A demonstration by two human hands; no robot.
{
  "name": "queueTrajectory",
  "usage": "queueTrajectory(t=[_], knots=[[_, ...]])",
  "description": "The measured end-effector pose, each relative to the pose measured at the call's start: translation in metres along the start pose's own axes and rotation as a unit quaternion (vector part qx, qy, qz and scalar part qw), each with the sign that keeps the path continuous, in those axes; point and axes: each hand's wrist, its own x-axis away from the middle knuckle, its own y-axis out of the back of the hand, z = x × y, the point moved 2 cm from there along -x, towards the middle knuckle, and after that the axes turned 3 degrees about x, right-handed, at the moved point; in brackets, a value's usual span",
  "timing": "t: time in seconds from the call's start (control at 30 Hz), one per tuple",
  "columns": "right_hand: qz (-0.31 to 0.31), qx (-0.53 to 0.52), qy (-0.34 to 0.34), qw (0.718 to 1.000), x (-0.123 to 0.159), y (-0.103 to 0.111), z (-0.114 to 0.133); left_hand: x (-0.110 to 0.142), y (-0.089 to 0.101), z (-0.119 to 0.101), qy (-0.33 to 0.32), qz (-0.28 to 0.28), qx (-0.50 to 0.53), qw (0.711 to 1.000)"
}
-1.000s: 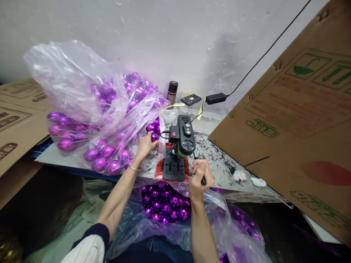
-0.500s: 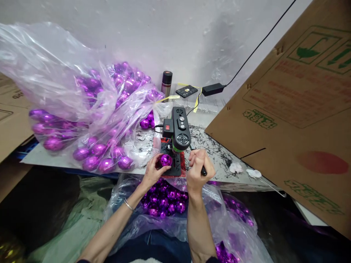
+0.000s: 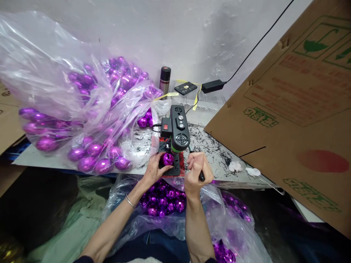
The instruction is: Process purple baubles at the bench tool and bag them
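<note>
A shiny purple disco-style ball (image 3: 168, 159) sits at the front of a small black bench press machine (image 3: 180, 126), under its head. My left hand (image 3: 155, 168) grips the ball from the left, thumb in front and fingers behind. My right hand (image 3: 197, 170) is wrapped in a fist round the machine's lever handle (image 3: 202, 176), whose black end pokes out below the fingers. Just below the table edge, between my forearms, an open clear plastic bag (image 3: 123, 210) holds many purple balls (image 3: 163, 201).
Large clear bags (image 3: 90, 106) of purple balls cover the table's left side. Behind the machine are a dark bottle (image 3: 165, 82), a black flat device (image 3: 185, 88) and a power adapter (image 3: 213, 86). Black scraps (image 3: 211, 146) litter the tabletop. A big cardboard box (image 3: 287, 109) leans in from the right.
The view has shifted slightly. The ball sits a little nearer the machine's head, with my left hand still on it. My right fist stays on the lever.
</note>
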Motion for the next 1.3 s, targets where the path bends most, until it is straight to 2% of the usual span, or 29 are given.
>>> queueTrajectory(t=[0.17,0.37,0.57,0.73,0.87,0.93,1.3], knots=[[-0.001,-0.016,0.007,1.000,0.002,0.001,0.000,0.000,0.003,0.000,0.009,-0.020,-0.010,1.000],[0.004,0.000,-0.005,1.000,0.003,0.002,-0.001,-0.008,-0.010,-0.012,-0.014,-0.007,-0.029,0.999],[0.011,0.003,-0.001,1.000,0.007,0.003,-0.002,-0.006,-0.018,-0.007,-0.011,-0.027,-0.010,1.000],[0.000,0.004,0.019,1.000,0.022,0.002,-0.017,-0.005,-0.019,-0.003,0.001,-0.017,-0.012,1.000],[-0.017,0.008,0.102,0.995,0.037,-0.004,-0.036,-0.006,-0.018,-0.004,0.000,-0.013,-0.014,1.000],[-0.028,0.006,0.122,0.992,0.042,-0.006,-0.043,-0.006,-0.018,-0.005,-0.004,-0.014,-0.011,1.000],[-0.021,-0.004,0.110,0.994,0.048,-0.008,-0.047,-0.006,-0.020,-0.002,-0.014,-0.021,-0.001,1.000]])
